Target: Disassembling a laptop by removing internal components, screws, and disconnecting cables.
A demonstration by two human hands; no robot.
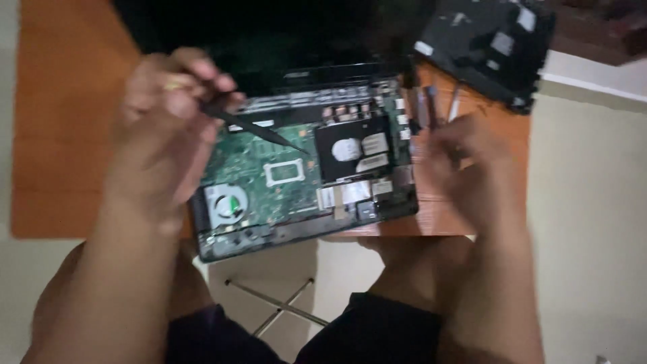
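An opened laptop base [377, 202] lies on the orange-brown table, its green circuit board [283, 172], round fan [226, 204] and black drive [354, 149] exposed. My left hand [165, 114] hovers over the board's left side and grips black tweezers [259, 131], whose tip points down-right toward the drive's left edge. My right hand [468, 165] is blurred, just right of the laptop base over the table, fingers curled; I cannot make out anything in it.
The laptop's dark screen [269, 34] stands open at the back. A removed black cover panel [488, 44] lies at the table's [60, 135] far right corner. A few slim tools [431, 104] rest beside the base. Pale floor and metal table legs [283, 303] show below.
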